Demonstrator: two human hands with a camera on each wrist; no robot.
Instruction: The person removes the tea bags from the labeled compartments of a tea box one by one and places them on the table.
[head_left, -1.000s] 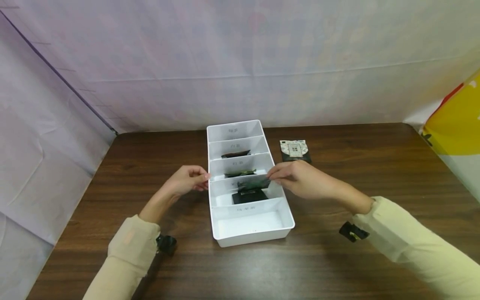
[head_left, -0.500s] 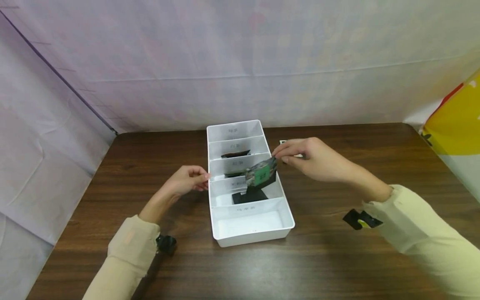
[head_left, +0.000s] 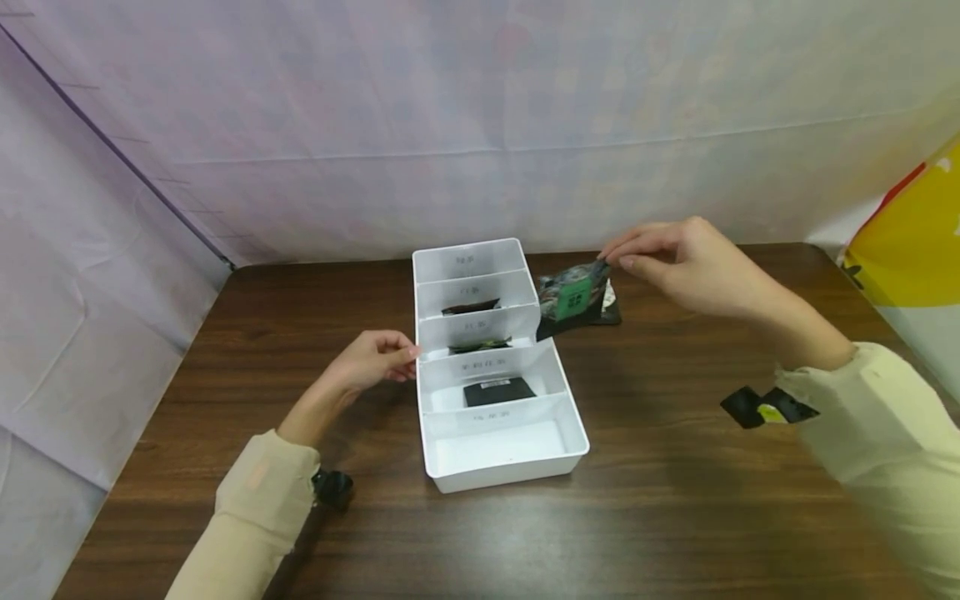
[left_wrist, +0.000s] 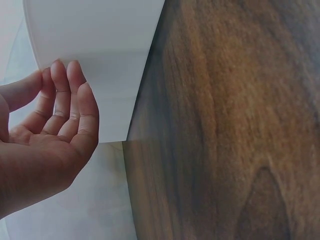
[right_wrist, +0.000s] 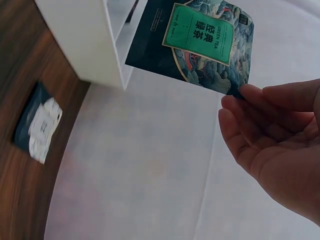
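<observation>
My right hand pinches a green tea sachet by one corner, above the right edge of the white divided box. "GREEN TEA" is printed on the sachet's bright green label in the right wrist view. At the box's left side, the thumb and fingertips of my left hand pinch its rim; the left wrist view shows this grip too. A black sachet lies in the fourth compartment from the back. Single sachets stand in the second and third compartments.
Behind the held sachet, a white-and-dark sachet lies on the brown wooden table, partly hidden; the right wrist view shows more of this sachet. A pale cloth hangs along the table's back edge.
My right hand has lifted the green tea sachet out of the fourth compartment and carried it up, back and to the right, past the box's edge. The left hand has stayed at the rim.
</observation>
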